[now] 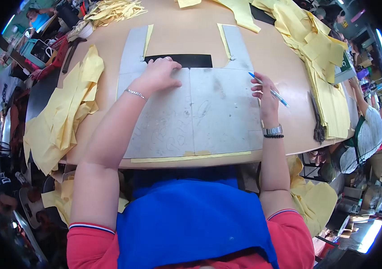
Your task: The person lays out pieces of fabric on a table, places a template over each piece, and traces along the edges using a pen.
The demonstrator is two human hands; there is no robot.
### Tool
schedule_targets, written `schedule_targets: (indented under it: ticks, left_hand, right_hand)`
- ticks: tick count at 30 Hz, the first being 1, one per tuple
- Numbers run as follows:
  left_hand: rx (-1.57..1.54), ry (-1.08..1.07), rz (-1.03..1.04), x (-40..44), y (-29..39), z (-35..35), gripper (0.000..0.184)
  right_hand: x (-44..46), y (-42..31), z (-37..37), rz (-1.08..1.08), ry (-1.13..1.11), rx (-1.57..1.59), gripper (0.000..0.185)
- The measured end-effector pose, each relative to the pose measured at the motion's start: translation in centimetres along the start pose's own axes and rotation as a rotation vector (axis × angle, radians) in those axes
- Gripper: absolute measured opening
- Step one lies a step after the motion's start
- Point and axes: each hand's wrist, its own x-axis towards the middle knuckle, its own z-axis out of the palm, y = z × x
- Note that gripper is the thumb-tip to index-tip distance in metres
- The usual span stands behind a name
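Note:
A large grey pattern board, with two arms reaching away from me, lies flat on the table before me. Yellow material shows along its near edge. My left hand rests at the board's upper inner edge, thumb apart from the bent fingers, and nothing shows in its grip. Its fingertips reach the near side of a black strip, partly covered by the hand. Over the right edge of the board, my right hand holds a blue pen between its fingers, tilted down to the right.
Yellow sheets are piled on the left and hang along the right. A heap of yellow scraps sits at the far left. A hammer lies near a red basket. Another person's arm reaches in from the right.

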Motion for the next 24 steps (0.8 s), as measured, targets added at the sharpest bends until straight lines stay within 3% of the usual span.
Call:
schedule_targets:
  ticks: [4, 14, 24]
  left_hand:
    - [0.002, -0.043, -0.010, 0.0, 0.2, -0.4, 0.052]
    - [0.113, -0.070, -0.029, -0.6, 1.5, -0.6, 0.052]
    - [0.008, 0.031, 0.004, -0.4, -0.5, 2.7, 0.057]
  right_hand:
    - [0.6, 0.0, 2.7, -0.001, -0.063, -0.020, 0.029]
    - [3.4, 1.1, 11.4, -0.207, -0.237, -0.160, 0.020]
    - [3.1, 2.9, 14.0, -0.237, -0.119, -0.049, 0.016]
